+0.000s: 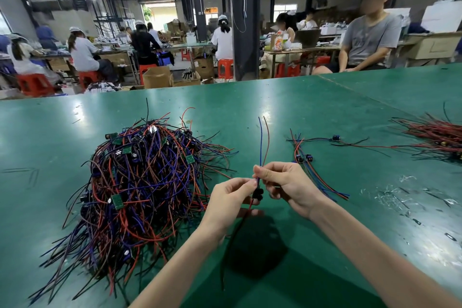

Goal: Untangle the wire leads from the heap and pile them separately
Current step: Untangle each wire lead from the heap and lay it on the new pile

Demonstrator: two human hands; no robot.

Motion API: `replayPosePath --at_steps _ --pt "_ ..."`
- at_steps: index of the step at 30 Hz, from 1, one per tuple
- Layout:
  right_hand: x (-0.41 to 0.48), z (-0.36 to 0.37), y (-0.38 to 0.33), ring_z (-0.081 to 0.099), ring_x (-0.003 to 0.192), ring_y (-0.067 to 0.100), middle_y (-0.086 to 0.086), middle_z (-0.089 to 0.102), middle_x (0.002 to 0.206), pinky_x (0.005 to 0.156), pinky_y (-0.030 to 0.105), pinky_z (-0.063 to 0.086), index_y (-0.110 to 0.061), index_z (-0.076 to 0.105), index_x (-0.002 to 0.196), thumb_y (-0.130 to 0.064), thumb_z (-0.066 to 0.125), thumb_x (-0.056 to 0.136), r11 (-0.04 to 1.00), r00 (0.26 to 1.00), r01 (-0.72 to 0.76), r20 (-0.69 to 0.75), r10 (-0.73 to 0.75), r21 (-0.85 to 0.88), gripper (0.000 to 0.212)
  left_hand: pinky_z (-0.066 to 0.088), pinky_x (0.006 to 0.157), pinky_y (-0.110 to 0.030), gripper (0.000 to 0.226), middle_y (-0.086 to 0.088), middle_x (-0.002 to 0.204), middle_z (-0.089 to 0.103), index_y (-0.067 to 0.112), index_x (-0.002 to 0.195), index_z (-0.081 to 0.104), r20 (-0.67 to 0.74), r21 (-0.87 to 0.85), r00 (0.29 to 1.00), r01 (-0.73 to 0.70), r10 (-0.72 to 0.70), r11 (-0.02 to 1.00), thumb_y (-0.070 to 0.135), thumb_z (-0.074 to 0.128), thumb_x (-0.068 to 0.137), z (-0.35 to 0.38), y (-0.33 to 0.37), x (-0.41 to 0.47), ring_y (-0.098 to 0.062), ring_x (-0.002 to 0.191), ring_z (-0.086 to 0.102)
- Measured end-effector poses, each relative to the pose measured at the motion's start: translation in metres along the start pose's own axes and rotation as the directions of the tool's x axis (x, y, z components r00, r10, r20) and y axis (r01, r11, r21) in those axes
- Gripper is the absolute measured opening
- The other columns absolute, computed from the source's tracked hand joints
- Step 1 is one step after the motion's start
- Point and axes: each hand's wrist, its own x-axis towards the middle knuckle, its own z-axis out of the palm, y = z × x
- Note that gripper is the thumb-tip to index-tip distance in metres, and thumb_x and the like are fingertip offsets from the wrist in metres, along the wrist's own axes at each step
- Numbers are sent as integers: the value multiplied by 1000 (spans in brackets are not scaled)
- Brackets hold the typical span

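Fingers [250, 182] of the left hand [230, 199] and of the right hand [287, 186] meet above the near middle of the table [325, 107]. They are curled in and pinch one wire lead [260, 147] between them. The left fingertips and the right thumb close on it just above its small black component [257, 194]. A blue and a red strand rise from the pinch, and a red and a black strand hang below it, clear of the heap.

The green table fills the lower half of the view. On its left side lies the heap [140, 182], a big tangled mound of red, blue, purple and black leads. Small green boards [116, 201] and dark parts are caught in it, and its nearest strands reach just beside the left wrist. At the far right edge lies a spread pile [435, 137] of mostly red and black leads. Between that and the hands, just beyond the right hand, is a small separate pile [322, 182] of red and blue leads, fanned out, with dark parts at its far end. Behind it a single lead [335, 138] lies by itself. Pale scraps [400, 197] are scattered on the table to the right of the right forearm.
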Motion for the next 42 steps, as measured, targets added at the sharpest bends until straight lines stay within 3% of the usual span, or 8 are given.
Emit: replayPosePath --at_steps 7,12,16,20,26,35,37,42 --pt "0 3 6 33 37 8 3 47 50 35 17 26 -6 61 62 -24 76 61 999 999 37 -33 -38 -32 23 58 61 -35 14 -11 73 66 3 84 70 30 -72 999 31 -29 997 14 63 89 1 2 -2 -20 62 63" --pt "2 4 8 34 39 7 4 49 53 35 16 26 -8 63 62 -21 76 66 1000 999 -4 -33 5 10 19 55 78 -45 12 -10 74 67 7 81 71 10 33 1000 27 -27 999 16 66 86 -2 3 -1 -20 71 62" --pt "8 -5 6 36 37 6 0 50 53 35 16 27 -3 63 69 -10 75 73 996 993 -26 -114 36 90 15 58 60 -34 13 -6 65 66 8 72 69 60 12 994 91 -92 996 10 66 84 -1 5 -2 -11 61 62" --pt "17 -18 4 36 36 5 -1 55 53 35 16 27 -4 62 70 -4 73 77 993 967 -8 -253 38 120 13 56 69 -37 23 -5 63 65 12 63 70 115 90 986 109 -119 990 7 63 84 1 4 -4 -11 58 60" --pt "27 -39 7 38 37 6 1 54 54 36 16 31 -6 65 69 -7 76 76 997 897 81 -435 -73 0 14 54 52 -29 32 -5 62 62 13 55 69 159 62 976 143 -151 988 4 61 85 2 4 -6 -12 58 60" --pt "28 -43 10 46 40 7 0 68 62 43 15 39 -14 72 71 -14 79 75 976 863 153 -459 -209 -156 8 53 49 -28 30 -9 61 58 9 56 67 148 67 976 152 -160 986 2 60 84 3 6 -8 -12 53 57" --pt "26 -42 7 44 38 7 2 68 61 40 16 37 -11 71 69 -12 78 75 987 869 118 -470 -156 -110 10 53 48 -28 31 -8 61 59 10 55 67 160 65 975 148 -156 987 1 60 85 4 5 -9 -12 53 57" --pt "27 -43 -3 35 32 3 9 61 61 32 15 27 -4 60 72 -2 70 80 952 898 -32 -410 162 305 13 52 49 -28 32 -6 61 60 14 55 66 172 85 975 127 -141 988 4 60 85 3 3 -7 -12 55 55"
